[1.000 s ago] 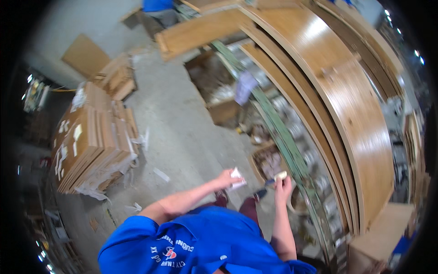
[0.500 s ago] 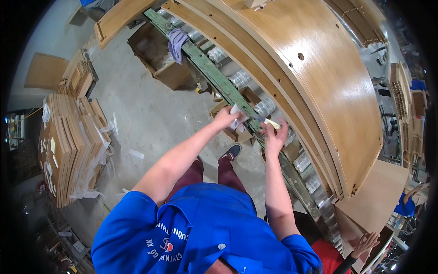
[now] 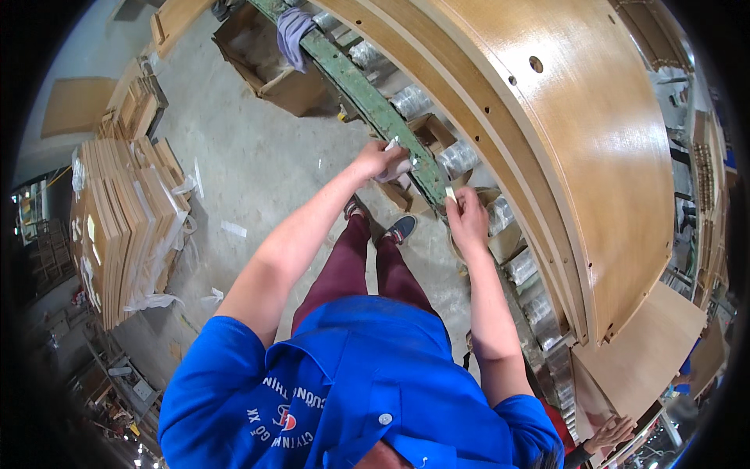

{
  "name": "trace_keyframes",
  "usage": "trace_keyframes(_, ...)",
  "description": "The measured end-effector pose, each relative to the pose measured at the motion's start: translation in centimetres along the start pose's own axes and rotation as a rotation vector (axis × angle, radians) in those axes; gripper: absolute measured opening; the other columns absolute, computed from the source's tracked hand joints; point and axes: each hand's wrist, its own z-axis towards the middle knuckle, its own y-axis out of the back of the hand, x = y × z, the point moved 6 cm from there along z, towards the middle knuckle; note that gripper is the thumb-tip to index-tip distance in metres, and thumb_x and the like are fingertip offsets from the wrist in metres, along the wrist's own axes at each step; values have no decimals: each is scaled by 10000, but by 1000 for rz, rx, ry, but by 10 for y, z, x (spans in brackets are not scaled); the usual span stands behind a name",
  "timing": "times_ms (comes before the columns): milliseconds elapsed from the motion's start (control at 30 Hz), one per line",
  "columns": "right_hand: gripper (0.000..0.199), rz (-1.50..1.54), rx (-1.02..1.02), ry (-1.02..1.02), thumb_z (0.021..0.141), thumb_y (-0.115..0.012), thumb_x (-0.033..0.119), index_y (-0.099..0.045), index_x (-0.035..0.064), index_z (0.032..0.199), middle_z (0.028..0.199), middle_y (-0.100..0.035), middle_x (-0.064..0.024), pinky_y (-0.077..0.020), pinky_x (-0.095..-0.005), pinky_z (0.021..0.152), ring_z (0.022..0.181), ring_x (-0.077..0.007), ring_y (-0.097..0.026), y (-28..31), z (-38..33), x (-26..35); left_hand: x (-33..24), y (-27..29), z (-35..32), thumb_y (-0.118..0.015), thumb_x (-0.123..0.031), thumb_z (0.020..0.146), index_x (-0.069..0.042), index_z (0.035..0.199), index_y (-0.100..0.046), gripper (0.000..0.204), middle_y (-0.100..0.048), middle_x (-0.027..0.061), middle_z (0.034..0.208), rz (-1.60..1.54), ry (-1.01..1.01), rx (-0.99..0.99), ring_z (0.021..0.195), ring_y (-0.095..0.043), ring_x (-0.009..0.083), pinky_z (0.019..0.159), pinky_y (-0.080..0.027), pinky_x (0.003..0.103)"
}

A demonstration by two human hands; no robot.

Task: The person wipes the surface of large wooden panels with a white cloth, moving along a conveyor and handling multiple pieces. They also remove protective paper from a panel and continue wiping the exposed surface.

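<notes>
My left hand (image 3: 375,159) is closed around a crumpled whitish cloth (image 3: 399,166), over the near side of the green conveyor rail (image 3: 378,109). To its right, my right hand (image 3: 469,221) pinches a small pale-handled tool (image 3: 451,193) that looks like a putty knife; its far end is hard to make out. Beyond the rail, curved wooden panels (image 3: 582,133) with drilled holes lie stacked on the plastic-wrapped rollers (image 3: 459,159). Neither hand touches the panels.
A purple cloth (image 3: 294,37) hangs over the rail near an open cardboard box (image 3: 301,92). Stacked boards (image 3: 117,227) stand at left. Another person's hand (image 3: 613,431) shows at lower right, beside a brown cardboard sheet (image 3: 644,344).
Both hands are still holding their things. My right hand has turned, so the pale tool now points more upward. The view has shifted, and my feet have moved apart differently.
</notes>
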Motion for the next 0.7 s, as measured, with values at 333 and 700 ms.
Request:
trace_keyframes(333, 341, -18, -9, 433, 825, -563, 106, -545, 95, 1165, 986, -627, -135, -471, -394, 751, 881, -322, -594, -30, 45, 51, 0, 0, -3, -461, -317, 893, -5, 1090, -576, 386, -608, 82, 955, -54, -30, 123, 817, -548, 123, 676, -452, 256)
trace_keyframes(700, 326, -176, 0, 429, 790, -554, 85, -570, 115, 1115, 889, -639, -93, -483, -392, 690, 796, -284, -600, -41, 50, 51, -18, 9, -24, -676, -304, 736, 40, 1234, -403, 664, -571, 178, 1050, 285, -300, -86, 945, -570, 252, 809, -455, 333)
